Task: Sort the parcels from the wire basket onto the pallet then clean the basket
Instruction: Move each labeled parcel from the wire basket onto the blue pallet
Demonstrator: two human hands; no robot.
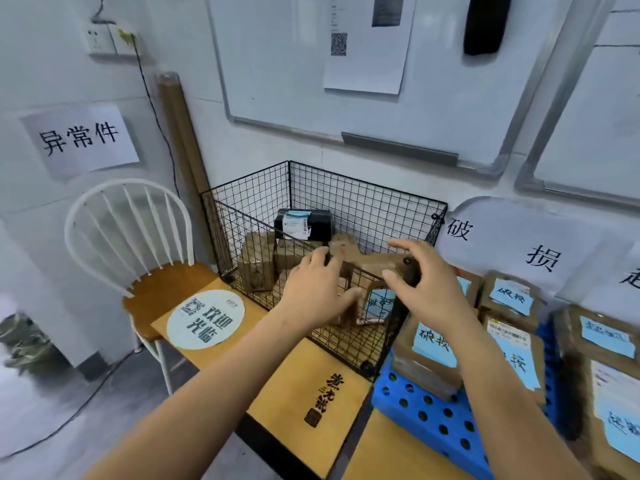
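Parcels are sitting loose in the wire basket [363, 209], which is standing on the wooden worktop [301, 386] against the wall; a black parcel [304, 223] with a white label is lying at 12 o'clock inside it, and plain brown ones are crowding the middle. Both hands are reaching over the front rim; the left hand [318, 289] is gripping one end of a brown parcel [375, 263], fingers [322, 258] over the top and thumb below; the right hand [429, 285] is holding the other end, fingers [405, 245] and thumb curved wide around it, though blur is hiding the exact contact. At 4 o'clock from the basket, touching its corner, the blue pallet [426, 410] is carrying boxes with blue labels [429, 344]; at 9 o'clock a white chair [162, 285] is standing.
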